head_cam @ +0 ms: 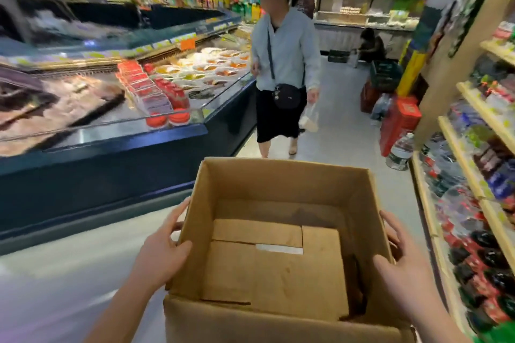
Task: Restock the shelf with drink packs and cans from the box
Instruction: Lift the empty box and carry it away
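A long dark-blue display counter (117, 172) runs down the left side of the aisle, with glass over trays of food. Red-lidded tubs (170, 118) sit near its front corner, and white bowls (206, 67) fill the far end. A shopper (284, 64) in a pale shirt and dark skirt walks along the grey floor (342, 131), a small black bag (287, 96) slung across the front. A red crate (398, 122) and a water bottle (401, 150) stand on the floor to the right.
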The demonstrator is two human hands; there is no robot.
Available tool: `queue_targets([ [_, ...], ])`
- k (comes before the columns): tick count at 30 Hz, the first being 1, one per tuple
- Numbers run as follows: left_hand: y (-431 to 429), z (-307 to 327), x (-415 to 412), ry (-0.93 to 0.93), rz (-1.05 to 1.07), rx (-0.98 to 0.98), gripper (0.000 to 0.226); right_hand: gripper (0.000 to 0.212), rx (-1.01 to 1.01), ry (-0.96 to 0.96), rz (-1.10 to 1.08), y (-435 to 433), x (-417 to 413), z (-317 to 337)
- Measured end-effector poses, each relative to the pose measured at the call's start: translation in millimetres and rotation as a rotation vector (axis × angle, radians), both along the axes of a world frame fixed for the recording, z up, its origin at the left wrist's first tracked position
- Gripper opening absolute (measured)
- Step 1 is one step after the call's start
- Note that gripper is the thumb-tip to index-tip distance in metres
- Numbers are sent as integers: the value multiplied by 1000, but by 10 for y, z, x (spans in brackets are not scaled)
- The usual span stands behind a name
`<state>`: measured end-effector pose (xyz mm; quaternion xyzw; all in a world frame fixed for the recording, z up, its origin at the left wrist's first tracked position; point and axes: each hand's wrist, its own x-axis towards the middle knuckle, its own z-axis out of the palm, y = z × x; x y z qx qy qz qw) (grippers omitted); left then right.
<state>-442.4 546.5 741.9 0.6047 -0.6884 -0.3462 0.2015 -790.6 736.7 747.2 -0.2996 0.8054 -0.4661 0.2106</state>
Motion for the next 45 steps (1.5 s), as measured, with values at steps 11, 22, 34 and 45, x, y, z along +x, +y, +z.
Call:
queue_targets([
  [11,-494,29,933,4,153,-17,72,86,-24,-67,219,-1212,583,-46],
  [22,-594,-231,981,49,354,-11,80,85,47,-85,386,-2064,460,-5],
  [34,-519,-457,810,155,503,68,74,85,116,-104,523,-2576,253,-85],
  [45,-516,-630,778,248,595,116,80,84,169,-156,653,-3041,211,-239],
])
